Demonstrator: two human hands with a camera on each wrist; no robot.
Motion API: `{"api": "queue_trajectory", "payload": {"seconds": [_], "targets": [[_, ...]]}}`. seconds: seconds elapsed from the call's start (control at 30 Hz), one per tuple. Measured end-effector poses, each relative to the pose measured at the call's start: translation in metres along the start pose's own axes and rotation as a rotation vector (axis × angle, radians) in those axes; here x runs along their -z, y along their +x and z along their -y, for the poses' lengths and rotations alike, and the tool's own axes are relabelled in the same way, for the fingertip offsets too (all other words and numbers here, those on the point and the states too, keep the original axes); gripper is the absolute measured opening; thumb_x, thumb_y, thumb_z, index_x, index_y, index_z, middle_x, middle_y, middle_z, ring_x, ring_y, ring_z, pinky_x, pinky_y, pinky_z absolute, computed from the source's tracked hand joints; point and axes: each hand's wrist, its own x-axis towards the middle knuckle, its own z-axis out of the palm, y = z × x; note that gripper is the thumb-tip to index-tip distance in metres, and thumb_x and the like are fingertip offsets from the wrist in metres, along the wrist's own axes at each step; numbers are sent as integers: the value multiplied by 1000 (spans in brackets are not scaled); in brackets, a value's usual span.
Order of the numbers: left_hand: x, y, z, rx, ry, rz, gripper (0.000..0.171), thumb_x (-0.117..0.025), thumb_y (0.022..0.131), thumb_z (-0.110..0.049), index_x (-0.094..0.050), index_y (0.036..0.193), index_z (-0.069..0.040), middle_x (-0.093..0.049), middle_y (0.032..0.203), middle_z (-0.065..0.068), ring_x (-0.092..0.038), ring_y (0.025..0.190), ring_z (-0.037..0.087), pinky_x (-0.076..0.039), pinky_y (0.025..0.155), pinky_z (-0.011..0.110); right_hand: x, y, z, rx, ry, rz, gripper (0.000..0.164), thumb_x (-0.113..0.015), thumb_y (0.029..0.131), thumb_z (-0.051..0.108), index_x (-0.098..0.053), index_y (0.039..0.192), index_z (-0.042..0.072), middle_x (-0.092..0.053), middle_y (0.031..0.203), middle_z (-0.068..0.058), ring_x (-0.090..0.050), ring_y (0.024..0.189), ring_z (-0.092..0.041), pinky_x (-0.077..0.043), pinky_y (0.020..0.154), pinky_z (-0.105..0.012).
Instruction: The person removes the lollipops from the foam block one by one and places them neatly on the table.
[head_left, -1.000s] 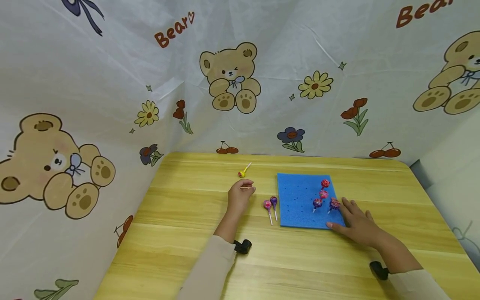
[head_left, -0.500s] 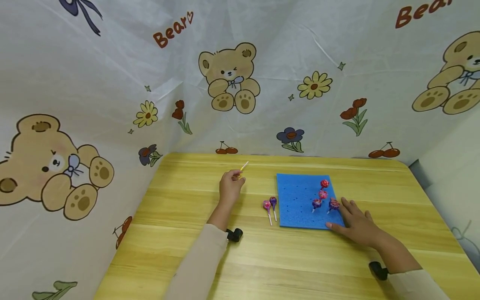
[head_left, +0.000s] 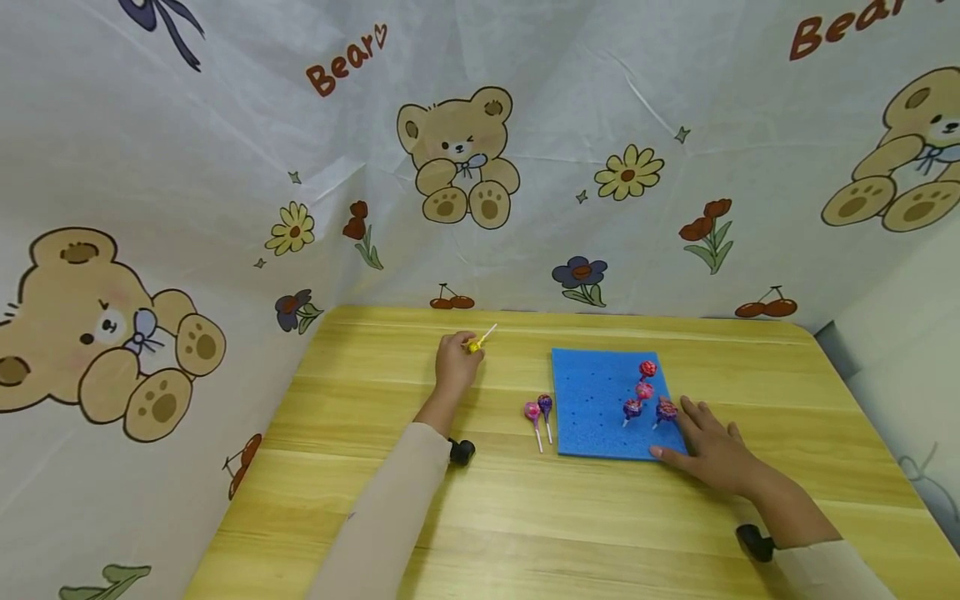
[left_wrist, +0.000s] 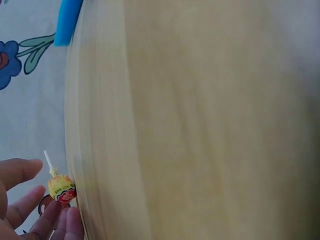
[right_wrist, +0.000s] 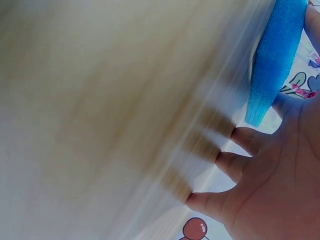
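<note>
A yellow lollipop (head_left: pixel 474 346) with a white stick lies at the far left of the table. My left hand (head_left: pixel 456 363) is around its candy head, the fingertips close beside it. In the left wrist view a gap shows between the thumb (left_wrist: pixel 22 170) and the lollipop (left_wrist: pixel 62 188). Spread fingers of my right hand (head_left: pixel 716 450) rest at the right edge and near corner of a blue foam board (head_left: pixel 592 425). Several wrapped lollipops stand in the board's right half, among them a red one (head_left: pixel 648 368) and a purple one (head_left: pixel 632 408).
Left of the board lie a pink lollipop (head_left: pixel 532 411) and a purple lollipop (head_left: pixel 545 403), sticks toward me. Small holes dot the board. A bear-printed white cloth (head_left: pixel 525 250) hangs behind the wooden table (head_left: pixel 570 525).
My left hand has moved left and away from me, from beside the yellow lollipop to around its head. The lollipop has shifted slightly left. The right hand stays at the board.
</note>
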Motion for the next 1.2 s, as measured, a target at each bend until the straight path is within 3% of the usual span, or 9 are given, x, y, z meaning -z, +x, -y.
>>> {"api": "queue_trajectory", "payload": {"seconds": [0.27,0.53,0.8,0.93,1.2], "targets": [[-1,5,3,27,88,31,28,-73,92,-12,-70,119,-3,-62,110,16,-61,98,29,-56,83,37,-1,-1,1,1,14,5,94,-60,95,57,-28,155,-7,-16,163,-34,-9,148,-60,-8,102,-87],[0,2,5,65,52,17,18,-72,93,-11,-74,110,-6,-70,104,12,-66,92,26,-56,76,34,-3,1,1,8,-2,-4,93,-61,95,57,-31,154,-8,-18,162,-35,-12,147,-61,-10,102,-87],[9,-2,4,119,-140,9,31,-78,88,-15,-65,116,-7,-66,107,11,-66,92,24,-56,71,29,0,0,0,13,-3,-2,92,-60,96,56,-30,154,-9,-17,161,-36,-11,146,-62,-9,101,-88],[14,-6,5,125,-257,24,28,-77,89,-14,-64,113,-7,-65,109,12,-67,88,23,-58,72,28,2,-1,1,11,5,-1,92,-60,96,56,-30,154,-9,-17,161,-36,-11,146,-62,-8,101,-88],[25,-17,1,130,-429,104,33,-74,92,-16,-67,123,-5,-59,121,11,-64,101,24,-58,87,34,0,-2,0,11,7,-4,93,-61,95,56,-30,154,-9,-17,161,-36,-10,147,-62,-8,101,-88]]}}
